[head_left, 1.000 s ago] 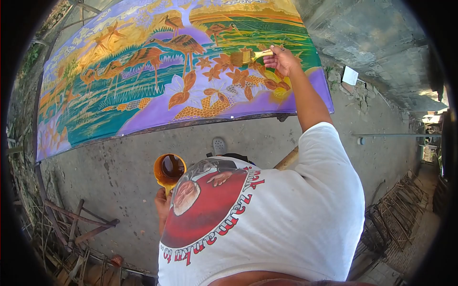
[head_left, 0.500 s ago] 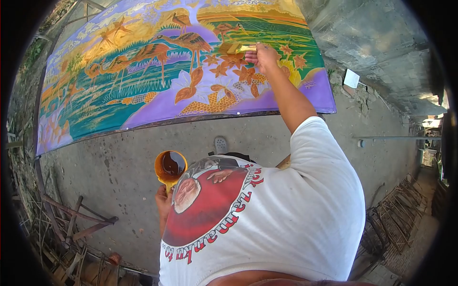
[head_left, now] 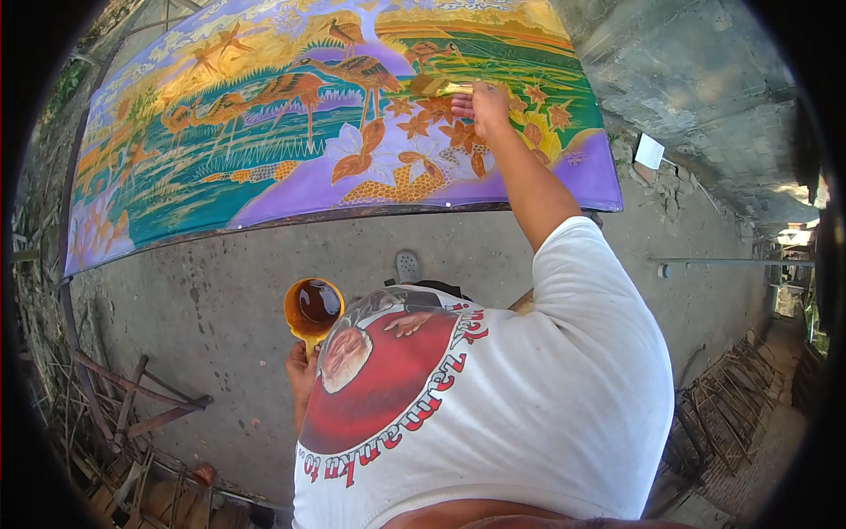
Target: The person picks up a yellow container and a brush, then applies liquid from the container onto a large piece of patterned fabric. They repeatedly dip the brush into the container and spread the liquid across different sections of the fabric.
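Note:
My right hand is stretched over a brightly painted cloth, its fingers closed on the handle of a flat paintbrush. The bristles rest on or just above a green area, near orange-brown flowers and below a small bird. Low at my left side, my left hand grips the handle of a yellow dipper. Dark brown liquid lies in the dipper. Long-legged birds, water, flowers and purple ground are painted across the cloth.
A wooden frame edge runs under the cloth's near side. Grey concrete floor lies between it and me. Crossed wooden bars stand at lower left, stacked sticks at lower right. A white sheet lies beyond the cloth's right corner.
The brush has shifted slightly left across the green area of the cloth. My view has moved a little, so the cloth sits slightly differently. My left hand still holds the dipper.

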Tool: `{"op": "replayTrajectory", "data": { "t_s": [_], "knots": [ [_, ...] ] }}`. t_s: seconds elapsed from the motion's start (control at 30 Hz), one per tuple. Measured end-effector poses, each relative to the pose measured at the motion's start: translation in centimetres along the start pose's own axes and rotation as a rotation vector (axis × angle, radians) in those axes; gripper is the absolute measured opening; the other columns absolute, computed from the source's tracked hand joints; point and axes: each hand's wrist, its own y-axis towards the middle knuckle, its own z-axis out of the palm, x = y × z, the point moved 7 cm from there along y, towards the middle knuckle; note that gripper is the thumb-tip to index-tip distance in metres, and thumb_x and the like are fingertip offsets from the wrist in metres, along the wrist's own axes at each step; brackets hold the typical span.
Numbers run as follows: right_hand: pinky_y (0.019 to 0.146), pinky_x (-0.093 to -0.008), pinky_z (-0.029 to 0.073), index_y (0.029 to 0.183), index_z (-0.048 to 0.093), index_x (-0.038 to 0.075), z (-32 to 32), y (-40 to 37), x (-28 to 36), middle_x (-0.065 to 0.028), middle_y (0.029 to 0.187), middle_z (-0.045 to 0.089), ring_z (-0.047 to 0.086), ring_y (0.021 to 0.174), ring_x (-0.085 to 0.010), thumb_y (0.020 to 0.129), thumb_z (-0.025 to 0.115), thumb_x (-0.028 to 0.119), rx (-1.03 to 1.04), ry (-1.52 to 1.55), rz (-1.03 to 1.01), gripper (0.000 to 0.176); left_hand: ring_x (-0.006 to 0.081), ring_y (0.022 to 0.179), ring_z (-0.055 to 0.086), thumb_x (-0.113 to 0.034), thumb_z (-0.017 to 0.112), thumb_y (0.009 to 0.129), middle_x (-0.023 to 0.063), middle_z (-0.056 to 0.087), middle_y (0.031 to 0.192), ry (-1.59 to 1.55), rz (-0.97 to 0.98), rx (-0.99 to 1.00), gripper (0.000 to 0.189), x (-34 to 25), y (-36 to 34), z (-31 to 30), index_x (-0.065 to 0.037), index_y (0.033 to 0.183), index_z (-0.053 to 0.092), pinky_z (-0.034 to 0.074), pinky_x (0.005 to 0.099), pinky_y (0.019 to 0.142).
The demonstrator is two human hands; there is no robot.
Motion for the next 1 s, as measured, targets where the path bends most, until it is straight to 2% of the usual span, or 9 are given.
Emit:
{"op": "replayTrajectory", "data": {
  "t_s": [0.07,0.17,0.27,0.37,0.43,0.57,0.77,0.87,1.0],
  "knots": [
    [0.060,-0.0344,0.062,0.111,0.056,-0.007,2.0,-1.7,0.5,-0.0201,0.090,0.068,0.070,0.072,-0.0251,0.105,0.044,0.025,0.034,-0.006,-0.001,0.034,0.0096,0.082,0.060,-0.009,0.068,0.094,0.0067,0.069,0.093,0.008,-0.006,0.000,0.019,-0.2,-0.1,0.3,0.007,0.103,0.063,0.049,0.0266,0.073],
    [0.060,-0.0353,0.062,0.112,0.056,-0.007,3.9,-3.1,0.5,-0.0213,0.091,0.067,0.070,0.072,-0.0256,0.105,0.046,0.024,0.139,-0.095,0.029,0.034,0.0092,0.082,0.060,-0.009,0.067,0.094,0.0061,0.069,0.093,0.131,0.128,0.019,0.020,-0.2,0.1,-0.3,0.007,0.104,0.063,0.048,0.0261,0.073],
    [0.059,-0.0365,0.062,0.113,0.056,-0.007,2.5,-2.7,0.5,-0.0221,0.092,0.067,0.070,0.071,-0.0261,0.104,0.047,0.024,0.075,-0.081,0.001,0.034,0.0094,0.083,0.060,-0.009,0.067,0.094,0.0060,0.069,0.092,0.047,-0.024,0.024,0.019,4.3,1.2,-2.3,0.007,0.104,0.063,0.048,0.0260,0.074],
    [0.059,-0.0366,0.062,0.114,0.054,-0.008,3.1,-2.9,-0.4,-0.0222,0.091,0.068,0.070,0.071,-0.0263,0.104,0.047,0.024,0.095,-0.035,0.026,0.034,0.0097,0.082,0.060,-0.009,0.066,0.094,0.0059,0.068,0.092,0.071,-0.003,0.053,0.019,2.5,0.9,-1.4,0.008,0.103,0.063,0.048,0.0263,0.074],
    [0.060,-0.0365,0.062,0.116,0.054,-0.007,5.4,-3.1,-1.3,-0.0217,0.091,0.068,0.070,0.072,-0.0258,0.104,0.048,0.024,0.124,-0.006,0.042,0.034,0.0101,0.082,0.060,-0.009,0.066,0.094,0.0059,0.068,0.091,-0.073,-0.062,0.020,0.019,-0.2,0.1,0.0,0.008,0.103,0.063,0.049,0.0268,0.074],
    [0.062,-0.0365,0.062,0.122,0.052,-0.008,6.6,-3.4,0.0,-0.0215,0.094,0.069,0.070,0.071,-0.0249,0.104,0.048,0.026,0.197,-0.200,0.024,0.039,0.0104,0.082,0.061,-0.009,0.066,0.094,0.0063,0.069,0.092,0.025,-0.039,0.034,0.019,1.1,0.4,-0.6,0.008,0.103,0.062,0.049,0.0269,0.074],
    [0.062,-0.0362,0.063,0.123,0.052,-0.008,4.6,-2.2,0.4,-0.0229,0.095,0.069,0.071,0.075,-0.0266,0.103,0.053,0.026,0.164,-0.177,0.003,0.041,0.0100,0.083,0.061,-0.007,0.065,0.095,0.0068,0.069,0.092,-0.095,-0.086,0.036,0.018,1.1,0.3,-0.3,0.008,0.104,0.062,0.049,0.0266,0.073],
    [0.066,-0.0356,0.063,0.122,0.054,-0.007,5.5,-3.3,0.8,-0.0223,0.096,0.069,0.071,0.076,-0.0259,0.102,0.055,0.029,0.292,-0.263,0.028,0.041,0.0097,0.082,0.060,-0.008,0.065,0.095,0.0067,0.069,0.092,0.090,0.035,0.103,0.018,0.5,0.3,-0.3,0.007,0.103,0.062,0.049,0.0263,0.073],
    [0.064,-0.0352,0.062,0.116,0.058,-0.006,0.3,-2.4,3.3,-0.0201,0.095,0.069,0.070,0.074,-0.0249,0.103,0.052,0.029,0.198,-0.387,-0.018,0.038,0.0094,0.081,0.060,-0.009,0.066,0.095,0.0069,0.069,0.093,-0.016,-0.046,0.044,0.020,0.5,0.3,-1.1,0.008,0.104,0.062,0.049,0.0262,0.073]
  ]
}}
